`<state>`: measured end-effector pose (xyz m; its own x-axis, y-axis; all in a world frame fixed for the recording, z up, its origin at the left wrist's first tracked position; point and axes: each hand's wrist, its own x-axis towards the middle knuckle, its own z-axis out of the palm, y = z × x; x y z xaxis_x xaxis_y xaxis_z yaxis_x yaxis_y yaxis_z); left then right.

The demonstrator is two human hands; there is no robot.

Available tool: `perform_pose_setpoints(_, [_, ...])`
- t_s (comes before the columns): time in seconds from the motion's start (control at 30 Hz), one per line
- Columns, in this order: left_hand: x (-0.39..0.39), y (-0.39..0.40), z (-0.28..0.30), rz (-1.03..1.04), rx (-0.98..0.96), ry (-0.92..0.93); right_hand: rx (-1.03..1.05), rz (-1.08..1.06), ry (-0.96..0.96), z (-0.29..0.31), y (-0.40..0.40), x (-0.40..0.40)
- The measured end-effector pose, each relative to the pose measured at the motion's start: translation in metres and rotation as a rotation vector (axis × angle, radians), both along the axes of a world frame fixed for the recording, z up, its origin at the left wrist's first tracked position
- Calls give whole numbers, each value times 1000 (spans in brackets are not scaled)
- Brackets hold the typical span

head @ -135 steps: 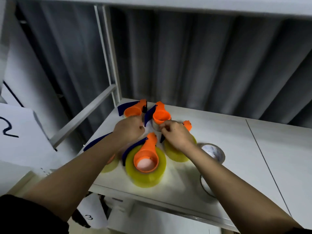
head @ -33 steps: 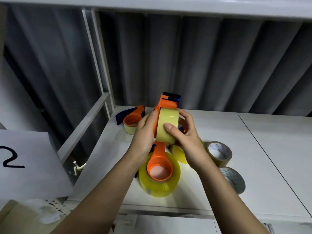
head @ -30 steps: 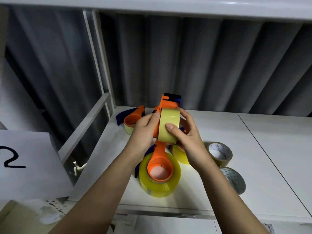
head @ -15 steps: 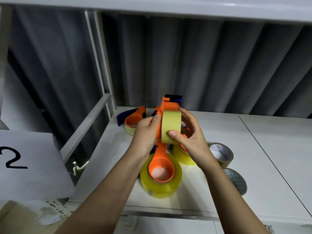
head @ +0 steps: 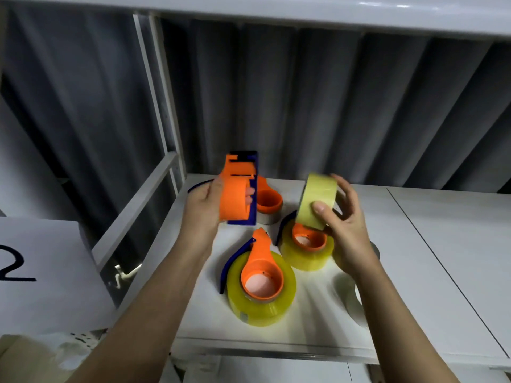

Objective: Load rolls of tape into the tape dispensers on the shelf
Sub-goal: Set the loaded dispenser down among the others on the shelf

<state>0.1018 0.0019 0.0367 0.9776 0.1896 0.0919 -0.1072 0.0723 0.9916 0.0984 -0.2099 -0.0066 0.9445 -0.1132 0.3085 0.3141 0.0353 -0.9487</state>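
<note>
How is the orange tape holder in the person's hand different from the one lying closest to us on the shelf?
The held dispenser is gripped upright in the left hand, above the shelf; the nearest dispenser lies flat on it. The held dispenser's drum is bare; the nearest dispenser has a yellow tape roll around its drum. Both are orange with a dark blue part.

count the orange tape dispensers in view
4: one held in the left hand, one at the shelf back, one front centre, one under the held roll; more may be hidden.
</note>
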Motion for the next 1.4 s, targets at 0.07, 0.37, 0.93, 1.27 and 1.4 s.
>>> perform_pose_setpoints(0.07, [3, 2, -1, -16, 89, -50, 27, 19, 63, 2, -2, 2])
perform_pose_setpoints(0.37, [14, -16, -22, -93, 130, -18, 11, -113, 220, -4, 1, 17])
perform_pose_setpoints(0.93, [15, -65, 6, -372, 103, 79, -596, -415, 458, 0, -67, 63])
perform_pose_setpoints(1.27, [19, -95, 3, -298, 83, 144, -939, -418, 606, -18, -91, 96])
perform_pose_setpoints(1.4, [26, -104, -1, -229, 111, 187, -1042, -378, 630, -27, -97, 106])
